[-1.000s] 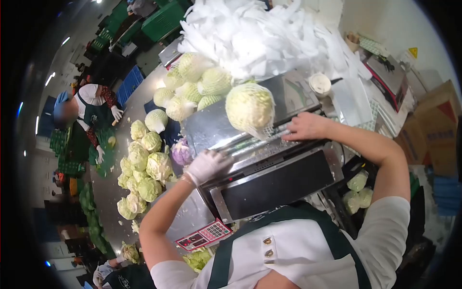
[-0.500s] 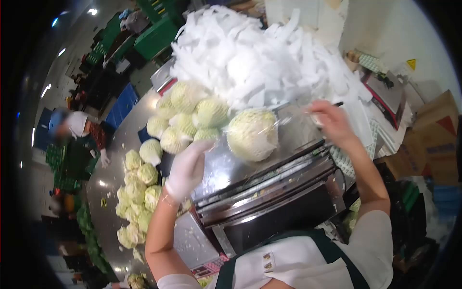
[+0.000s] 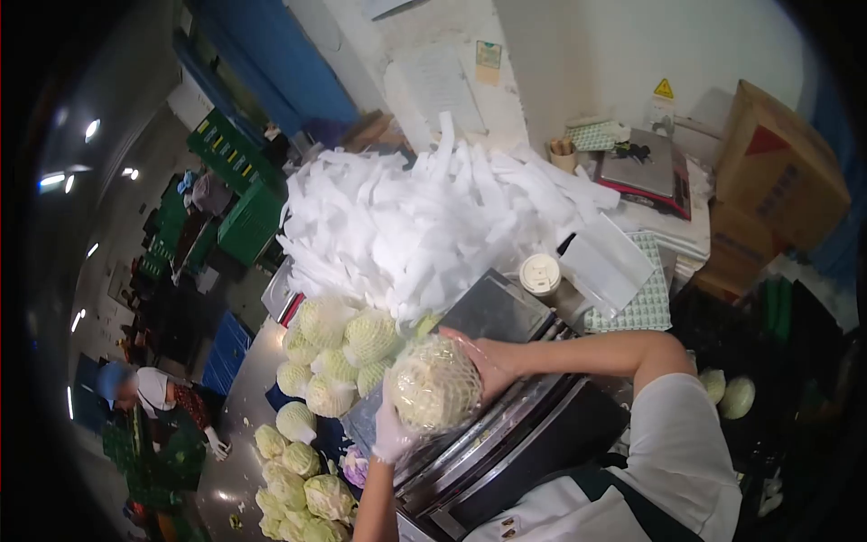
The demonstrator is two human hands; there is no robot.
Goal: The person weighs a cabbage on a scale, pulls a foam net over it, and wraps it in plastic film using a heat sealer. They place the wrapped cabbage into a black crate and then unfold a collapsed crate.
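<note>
Between my two hands is a round pale cabbage (image 3: 435, 387) in a white foam net, with shiny clear film around it. My gloved left hand (image 3: 394, 426) grips its left side, and my bare right hand (image 3: 488, 363) is wrapped round its right side. The cabbage is held over the metal wrapping machine (image 3: 492, 312). To its left sit several netted cabbages (image 3: 332, 365) in a cluster. Closer to me on the steel table lie several cabbages without nets (image 3: 287, 488). A purple-and-white thing (image 3: 355, 465) is partly hidden beside my left wrist.
A big heap of white foam nets (image 3: 397, 226) lies behind the machine. A lidded cup (image 3: 540, 274), a white sheet (image 3: 605, 262) and a scale (image 3: 641, 172) stand to the right, with cardboard boxes (image 3: 777, 163) beyond. A co-worker (image 3: 163, 397) is across the steel table (image 3: 239, 406).
My hands have come together on the cabbage from either side; before, my right hand was apart, by the stretched film. Film now covers the cabbage. The view has turned.
</note>
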